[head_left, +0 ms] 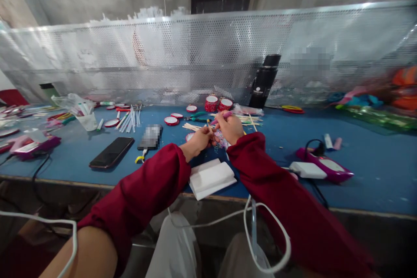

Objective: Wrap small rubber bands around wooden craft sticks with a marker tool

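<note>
Your left hand pinches what looks like a small stick, beyond the white paper on the bench; your right hand grips a pink tool. Probably you are working the stick's end; next calls for steady fingers.

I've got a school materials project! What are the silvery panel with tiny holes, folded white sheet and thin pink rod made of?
Silvery panel with tiny holes: probably shiny metal, given its bright glints.
Folded white sheet: looks like matte paper, maybe thin cloth; creased, without glare.
Thin pink rod in the right hand: perhaps smooth plastic, from its even colour, but too small to tell.
</note>
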Action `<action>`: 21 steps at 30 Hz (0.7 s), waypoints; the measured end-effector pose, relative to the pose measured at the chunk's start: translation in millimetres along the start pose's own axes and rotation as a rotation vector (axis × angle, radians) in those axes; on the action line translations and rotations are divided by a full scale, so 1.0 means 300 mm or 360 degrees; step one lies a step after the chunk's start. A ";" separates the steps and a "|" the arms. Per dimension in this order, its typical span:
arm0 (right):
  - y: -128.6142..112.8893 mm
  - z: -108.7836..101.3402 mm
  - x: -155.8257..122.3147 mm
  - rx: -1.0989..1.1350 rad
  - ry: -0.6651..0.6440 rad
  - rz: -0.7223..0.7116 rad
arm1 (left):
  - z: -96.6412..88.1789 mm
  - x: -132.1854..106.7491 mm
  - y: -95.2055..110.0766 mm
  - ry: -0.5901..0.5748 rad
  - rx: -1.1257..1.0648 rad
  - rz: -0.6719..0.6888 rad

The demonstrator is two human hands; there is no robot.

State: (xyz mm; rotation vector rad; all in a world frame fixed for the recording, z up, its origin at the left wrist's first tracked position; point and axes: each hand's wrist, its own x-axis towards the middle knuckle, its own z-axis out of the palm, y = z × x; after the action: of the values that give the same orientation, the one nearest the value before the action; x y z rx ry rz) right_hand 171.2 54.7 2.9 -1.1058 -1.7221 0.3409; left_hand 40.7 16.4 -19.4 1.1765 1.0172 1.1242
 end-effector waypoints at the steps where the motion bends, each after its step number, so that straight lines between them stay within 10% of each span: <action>1: 0.000 0.000 0.000 -0.0002 -0.0004 0.0007 | 0.001 0.000 0.000 0.0003 -0.0001 -0.0001; 21: 0.009 0.005 -0.001 -0.0100 0.0059 -0.0022 | 0.002 0.003 -0.003 0.0042 0.0004 0.0004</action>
State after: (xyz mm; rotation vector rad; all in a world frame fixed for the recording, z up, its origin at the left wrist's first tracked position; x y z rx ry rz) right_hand 171.3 56.3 0.3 -1.1382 -1.7169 0.2574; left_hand 41.5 17.1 -20.1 1.1676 1.0378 1.1435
